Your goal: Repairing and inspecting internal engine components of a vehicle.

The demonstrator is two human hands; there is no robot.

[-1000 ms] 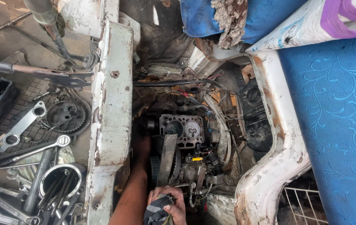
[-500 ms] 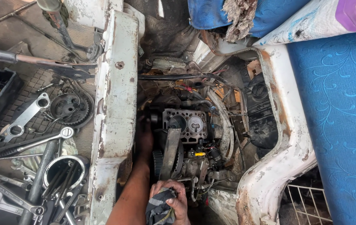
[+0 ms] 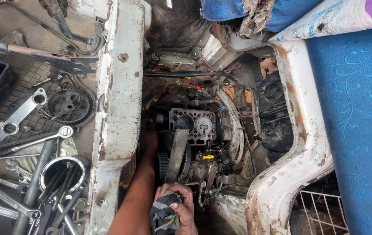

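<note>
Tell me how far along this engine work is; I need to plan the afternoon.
Done: the engine block lies open on top, cylinder bores bare. In hand: the right hand grips a dark rag low by the timing belt; the left hand reaches beside the block. Left: wrenches and a toothed pulley lie out.

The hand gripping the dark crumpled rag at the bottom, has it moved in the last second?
No. The hand gripping the dark crumpled rag stays just below the grey toothed belt on the engine; only the camera view shifted slightly.
</note>
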